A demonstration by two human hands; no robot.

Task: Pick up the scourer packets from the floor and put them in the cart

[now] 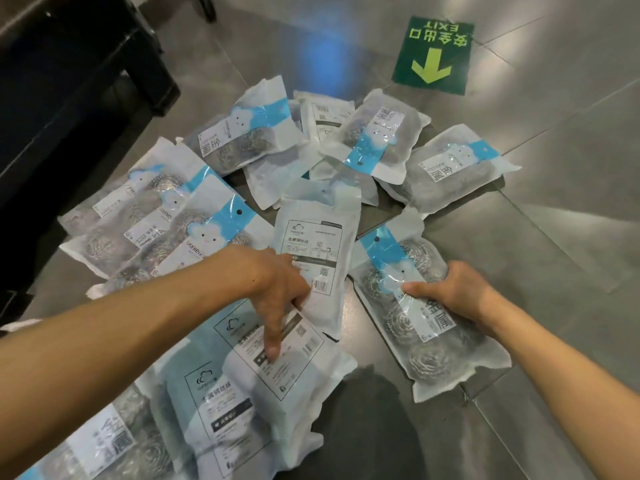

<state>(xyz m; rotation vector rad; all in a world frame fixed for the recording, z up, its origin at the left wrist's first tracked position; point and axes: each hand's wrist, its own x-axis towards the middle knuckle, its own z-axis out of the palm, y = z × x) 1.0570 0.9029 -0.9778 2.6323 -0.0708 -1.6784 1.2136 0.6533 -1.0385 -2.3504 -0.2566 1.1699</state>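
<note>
The scourer packets (221,161) lie spread over the floor (536,237), some overlapping, several face down with printed labels up. Each is a soft plastic pouch of coiled steel-wool balls, so it looks light, lumpy and crinkly; the film is probably slick, and a flat pinch on the empty sealed edge could slip. The bulge over the balls seems the surer place to grip.

The right hand (450,294) does just that: its fingers curl round the middle of a face-up packet (415,327) with a blue band, which lies on the floor under the hand.

The left hand (277,289) reaches over two label-side-up packets: its curled fingers are at the lower edge of the packet beyond it (311,244), while one straight finger presses the nearer packet (270,393). Whether it actually grips the far one I cannot tell.

Beyond both hands, past the pile, is a green exit sign (433,53) on the floor. A dark structure (79,64), possibly the cart, stands far left of the left hand.
</note>
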